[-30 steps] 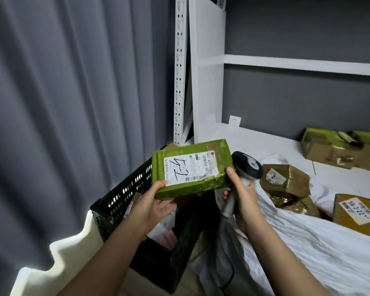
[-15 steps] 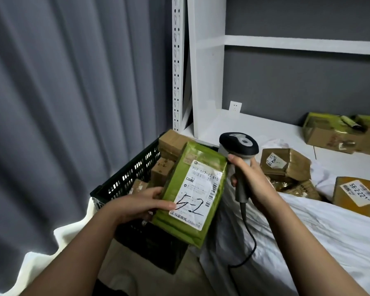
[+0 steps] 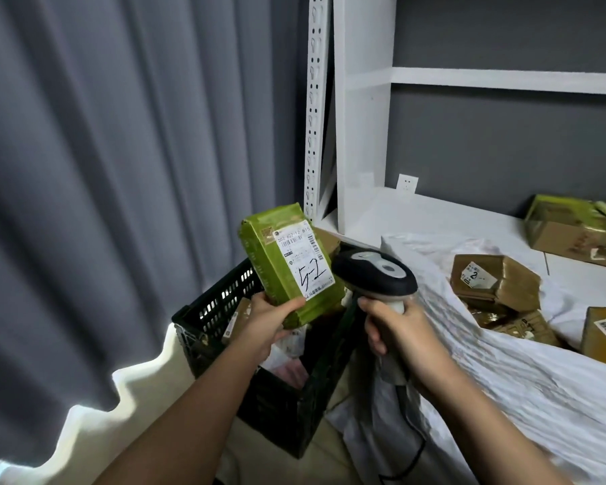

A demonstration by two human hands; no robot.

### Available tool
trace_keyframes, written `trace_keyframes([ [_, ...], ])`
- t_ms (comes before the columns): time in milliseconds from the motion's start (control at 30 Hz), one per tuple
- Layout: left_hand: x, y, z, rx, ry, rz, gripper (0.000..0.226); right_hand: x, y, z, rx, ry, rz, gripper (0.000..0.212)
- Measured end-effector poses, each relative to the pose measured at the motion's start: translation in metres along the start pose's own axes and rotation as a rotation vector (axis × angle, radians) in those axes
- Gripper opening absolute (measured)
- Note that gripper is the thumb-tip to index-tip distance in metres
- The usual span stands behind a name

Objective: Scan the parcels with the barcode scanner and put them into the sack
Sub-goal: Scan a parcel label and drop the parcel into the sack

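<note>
Right now your left hand pinches the green parcel by its lower corner, held up over the black crate, while your right hand wraps the barcode scanner handle. That corner grip looks thin, so the parcel could tip or drop into the crate; the scanner, beside the label, may misread. One scanner, one crate, one white sack, one parcel in hand, about five brown parcels around the sack.
</note>
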State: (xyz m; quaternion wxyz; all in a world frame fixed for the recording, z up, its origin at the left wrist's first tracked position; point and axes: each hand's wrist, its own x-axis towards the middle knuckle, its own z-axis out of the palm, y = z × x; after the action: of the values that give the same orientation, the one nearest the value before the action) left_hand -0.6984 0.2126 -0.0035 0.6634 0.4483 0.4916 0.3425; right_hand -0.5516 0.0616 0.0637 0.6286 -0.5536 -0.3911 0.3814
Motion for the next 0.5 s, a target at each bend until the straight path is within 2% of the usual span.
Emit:
trace_keyframes([
  [167, 0.013, -0.005, -0.002, -0.004, -0.020, 0.001, 0.080, -0.001, -0.005, -0.006, 0.014, -0.055, 0.014, 0.030],
  [500, 0.012, -0.004, 0.001, 0.012, -0.028, -0.004, 0.071, -0.003, -0.007, -0.007, -0.088, -0.051, 0.013, 0.034],
])
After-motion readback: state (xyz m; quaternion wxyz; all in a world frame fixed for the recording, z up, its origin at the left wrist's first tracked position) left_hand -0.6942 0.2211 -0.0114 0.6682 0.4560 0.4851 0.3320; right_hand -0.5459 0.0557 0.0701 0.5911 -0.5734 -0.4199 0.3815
